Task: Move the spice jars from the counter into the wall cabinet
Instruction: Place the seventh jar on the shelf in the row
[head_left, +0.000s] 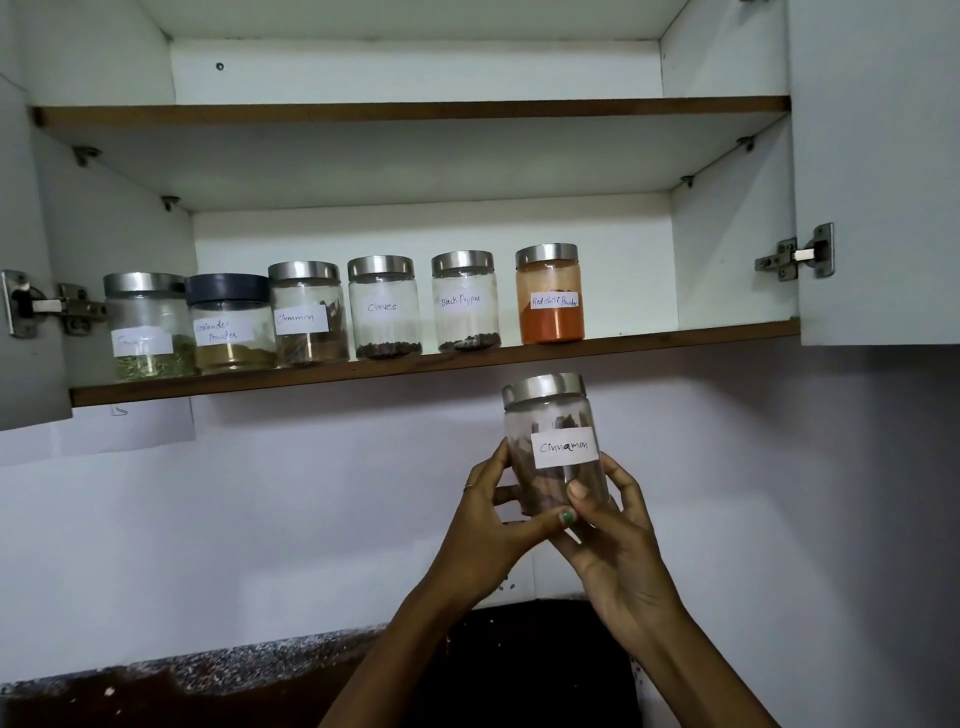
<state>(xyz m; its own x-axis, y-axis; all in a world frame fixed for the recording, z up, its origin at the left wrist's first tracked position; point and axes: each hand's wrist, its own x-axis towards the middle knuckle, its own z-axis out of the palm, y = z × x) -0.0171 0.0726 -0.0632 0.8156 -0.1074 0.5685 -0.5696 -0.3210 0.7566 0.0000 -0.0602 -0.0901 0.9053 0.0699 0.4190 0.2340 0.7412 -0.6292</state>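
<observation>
A glass jar labelled Cinnamon (556, 441) with a steel lid hangs in the air below the lower shelf (436, 364) of the open wall cabinet. My left hand (493, 525) grips its lower left side and my right hand (613, 540) grips its lower right side, thumbs across the front. Several jars stand in a row on the shelf: a faint-labelled one (148, 327), Coriander Powder (231, 325), another Cinnamon (307, 314), Cloves (384, 307), Black Pepper (466, 302) and Red Chilli Powder (549, 294).
Shelf space lies to the right of the Red Chilli Powder jar. The upper shelf (410, 111) shows nothing on it. Cabinet doors (878, 171) stand open at both sides. A speckled dark counter (234, 675) runs along the bottom under the white wall.
</observation>
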